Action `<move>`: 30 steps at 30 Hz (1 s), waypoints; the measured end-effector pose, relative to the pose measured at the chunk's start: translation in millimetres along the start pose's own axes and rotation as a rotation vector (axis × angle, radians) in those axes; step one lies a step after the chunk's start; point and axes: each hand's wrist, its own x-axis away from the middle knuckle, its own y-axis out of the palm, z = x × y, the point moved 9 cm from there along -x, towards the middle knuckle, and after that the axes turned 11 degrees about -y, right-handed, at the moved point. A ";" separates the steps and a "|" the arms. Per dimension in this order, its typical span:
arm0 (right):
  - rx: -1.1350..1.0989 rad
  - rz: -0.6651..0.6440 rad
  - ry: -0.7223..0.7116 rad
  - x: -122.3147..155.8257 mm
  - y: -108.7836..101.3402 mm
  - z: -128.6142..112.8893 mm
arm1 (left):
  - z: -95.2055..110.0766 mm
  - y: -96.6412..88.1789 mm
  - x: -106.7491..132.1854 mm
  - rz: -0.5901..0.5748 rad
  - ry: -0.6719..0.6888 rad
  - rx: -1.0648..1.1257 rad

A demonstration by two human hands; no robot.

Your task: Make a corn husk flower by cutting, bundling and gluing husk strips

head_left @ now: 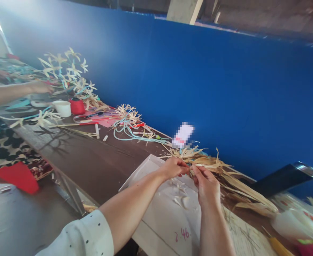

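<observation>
My left hand [175, 168] and my right hand [206, 179] meet above a shallow white box lid [145, 167], fingers pinched together. Between the fingertips shows a small pale piece [191, 172], partly hidden, so its exact kind is unclear. Thin cream petal-like slivers [181, 199] lie in the lid below my hands. Just beyond my fingers, dried corn husks [233, 177] spread in a long heap along the blue partition.
To the left stand husk flowers on light-blue stems [72, 67], a white cup [62, 108] and a red thread spool [77, 106]. Another person's arm [14, 93] reaches in there. A black cylinder [284, 179] leans at right. The blue partition [199, 81] bounds the table's far side.
</observation>
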 end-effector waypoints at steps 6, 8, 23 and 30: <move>-0.176 0.102 0.050 -0.6 -5.5 3.9 | 0.4 7.1 2.6 -0.080 -0.016 0.001; -0.181 0.130 0.044 -1.2 -8.2 2.7 | -0.1 8.3 3.8 -0.084 -0.035 0.004; -0.110 0.049 0.014 1.4 1.3 -3.9 | 0.5 4.2 0.7 -0.048 -0.023 0.029; -0.143 0.009 0.019 1.7 6.9 -1.0 | -1.6 4.9 -0.3 -0.052 -0.019 -0.002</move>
